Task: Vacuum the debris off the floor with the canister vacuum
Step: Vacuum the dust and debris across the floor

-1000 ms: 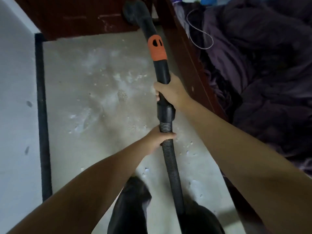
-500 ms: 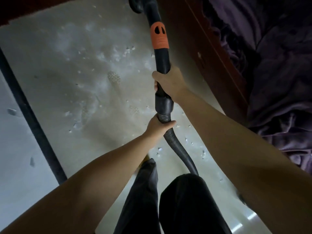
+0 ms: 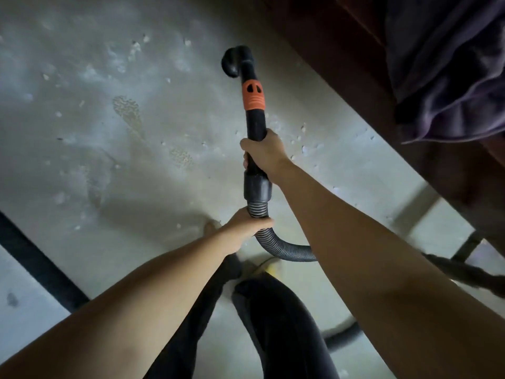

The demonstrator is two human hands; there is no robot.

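While my right hand wraps the rigid black wand just below its orange collar and my left hand curls round the ribbed hose under the cuff, the stiff tube feels light and steerable, the hose soft and springy behind it. Its nozzle sits low over the floor near the bed frame. I count one wand, one hose, one nozzle, and too many pale debris flecks to number.

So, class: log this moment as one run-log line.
right hand: grips wand | left hand: grips hose | nozzle: over floor | debris: remains
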